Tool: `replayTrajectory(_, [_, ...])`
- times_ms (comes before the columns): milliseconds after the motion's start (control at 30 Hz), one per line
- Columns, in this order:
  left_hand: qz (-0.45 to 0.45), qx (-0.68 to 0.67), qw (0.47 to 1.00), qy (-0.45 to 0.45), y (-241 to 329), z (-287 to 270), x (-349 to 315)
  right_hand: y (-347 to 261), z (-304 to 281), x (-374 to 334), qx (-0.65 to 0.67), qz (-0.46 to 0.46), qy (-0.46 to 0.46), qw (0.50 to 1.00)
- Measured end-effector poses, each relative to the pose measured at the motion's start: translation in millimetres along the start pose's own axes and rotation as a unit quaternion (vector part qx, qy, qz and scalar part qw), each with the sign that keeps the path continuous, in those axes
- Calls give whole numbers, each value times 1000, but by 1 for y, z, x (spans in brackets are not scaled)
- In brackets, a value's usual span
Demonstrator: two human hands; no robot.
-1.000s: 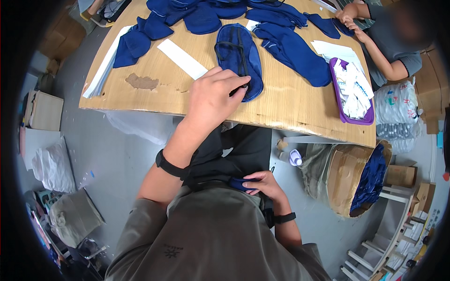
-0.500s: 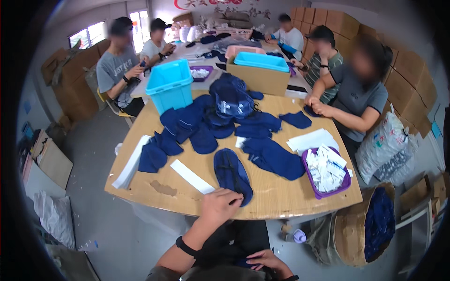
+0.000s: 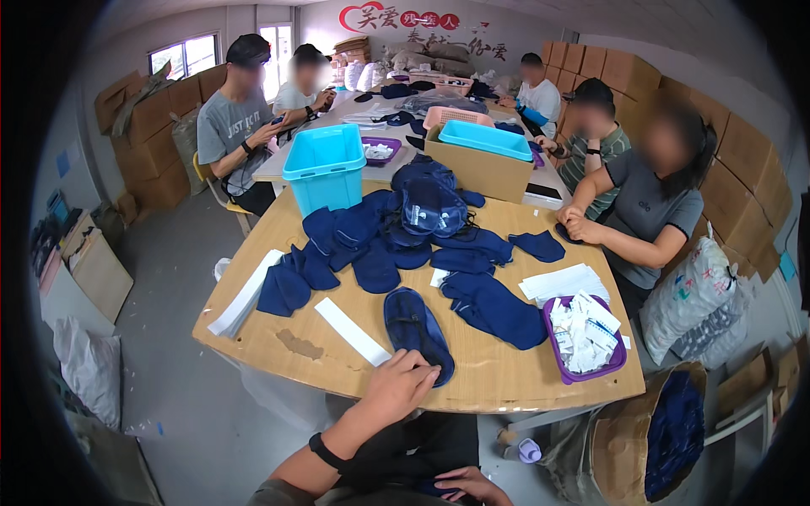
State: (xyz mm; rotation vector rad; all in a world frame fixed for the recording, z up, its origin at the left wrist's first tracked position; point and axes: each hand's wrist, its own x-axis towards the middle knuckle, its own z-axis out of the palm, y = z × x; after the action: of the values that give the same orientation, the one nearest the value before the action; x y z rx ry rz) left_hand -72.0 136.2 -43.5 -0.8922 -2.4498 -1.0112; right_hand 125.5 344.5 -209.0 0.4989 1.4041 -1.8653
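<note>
A flat dark blue slipper (image 3: 407,319) lies lengthwise near the table's front edge. At its near end my left hand (image 3: 400,386) is closed, thumb and bent fingers pressed together on the slipper's edge. Low in the picture, over my lap, my right hand (image 3: 472,484) has its fingers stretched out. A dark blue piece (image 3: 434,487) lies against its fingertips, mostly hidden. A white paper strip (image 3: 350,331) runs close to my left hand. Farther up, a heap of dark blue slippers (image 3: 375,266) covers the middle of the table, with a bagged bundle (image 3: 430,207) on top.
A purple basket (image 3: 582,376) of white packets stands at the right, beside stacked white papers (image 3: 564,284). More strips (image 3: 245,297) lie at left. Behind the heap are a turquoise bin (image 3: 325,169) and a carton (image 3: 477,171). Several people sit around the tables.
The view has shifted slightly, so the table sits lower and farther right. My left hand stays at the slipper's near end, its fingers pressed closer together. My right hand remains low over my lap.
</note>
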Motion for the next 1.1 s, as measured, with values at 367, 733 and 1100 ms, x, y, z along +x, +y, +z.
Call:
replayTrajectory(367, [-53,-22,998,16,-14,9,6,25,-21,22,-53,56,-8,997])
replayTrajectory(733, [-65,-26,998,4,-13,8,13,13,-8,13,-38,25,-22,999])
replayTrajectory(1100, [-8,-27,999,36,-16,11,8,12,2,6,-47,19,-20,999])
